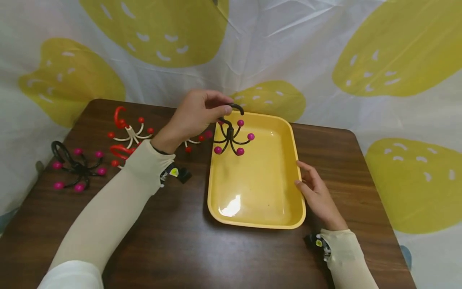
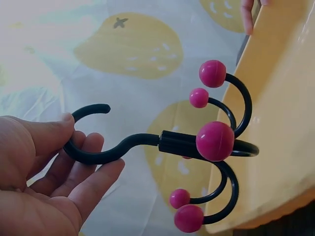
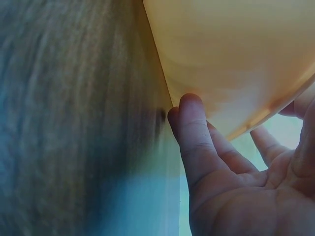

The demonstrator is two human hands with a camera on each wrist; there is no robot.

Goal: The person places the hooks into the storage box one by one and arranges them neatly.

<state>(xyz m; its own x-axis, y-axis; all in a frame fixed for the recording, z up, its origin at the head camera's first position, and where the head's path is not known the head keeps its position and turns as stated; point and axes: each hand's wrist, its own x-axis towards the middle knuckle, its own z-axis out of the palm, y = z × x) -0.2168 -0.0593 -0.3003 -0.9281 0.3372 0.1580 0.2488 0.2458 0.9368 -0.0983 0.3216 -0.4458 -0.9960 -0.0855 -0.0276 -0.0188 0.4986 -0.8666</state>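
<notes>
With our left hand (image 1: pixel 196 114), we are pinching a black hanger (image 1: pixel 230 135) by its curved top between thumb and bent fingers, and we are holding it up at the far left corner of the tray (image 1: pixel 254 184). Our right hand (image 1: pixel 318 196) is touching the tray's right side, its fingers loosely extended. A second hanger (image 1: pixel 78 169) and some red-and-white hangers (image 1: pixel 130 131) are resting leftward on the table (image 1: pixel 162 249).

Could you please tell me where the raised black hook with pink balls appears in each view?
Head: the black hook is near the centre, overlapping the yellow tray.
Left wrist: across the middle, its pink balls right of centre.
Right wrist: not in it.
Shared landmark: the yellow tray, visible in all three.
</notes>
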